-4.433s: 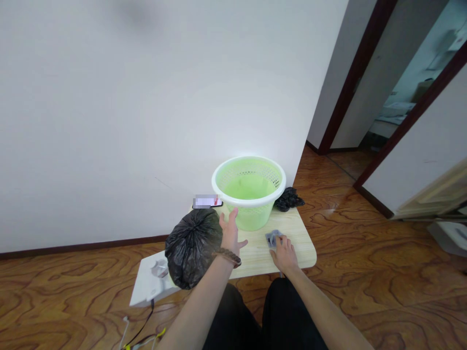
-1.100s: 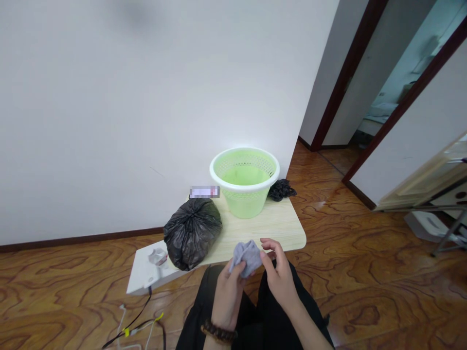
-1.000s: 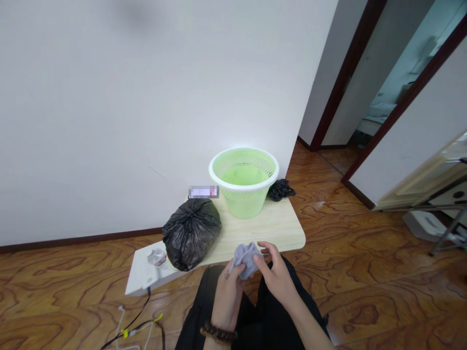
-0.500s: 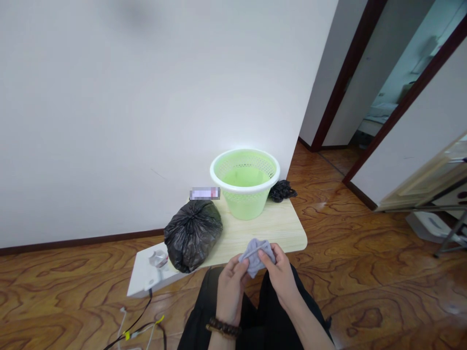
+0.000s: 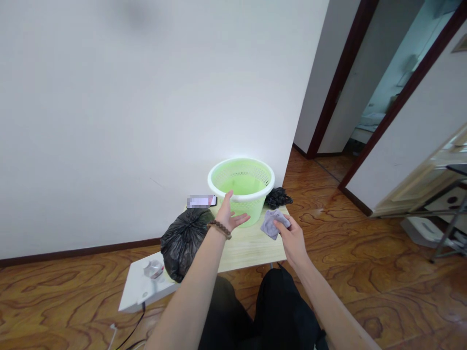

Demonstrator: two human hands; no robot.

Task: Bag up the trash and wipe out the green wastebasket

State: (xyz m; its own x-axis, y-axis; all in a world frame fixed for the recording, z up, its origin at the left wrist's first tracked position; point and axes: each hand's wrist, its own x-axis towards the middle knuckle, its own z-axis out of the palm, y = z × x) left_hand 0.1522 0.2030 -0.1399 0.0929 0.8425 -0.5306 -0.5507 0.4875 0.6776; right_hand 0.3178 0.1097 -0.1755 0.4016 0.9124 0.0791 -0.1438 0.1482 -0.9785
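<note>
Head view: we find the lavender-grey cloth (image 5: pixel 270 225) clamped between thumb and fingers of the right hand (image 5: pixel 294 238), just beside the green plastic basket (image 5: pixel 255 212). We judge it light, soft and limp, not fragile, best pinched at a folded edge. The left hand (image 5: pixel 228 217), fingers spread, grips nothing (contact with the basket we cannot tell). The basket looks smooth, stiff, round and perforated beneath its thick white rim (image 5: pixel 256 196).
</note>
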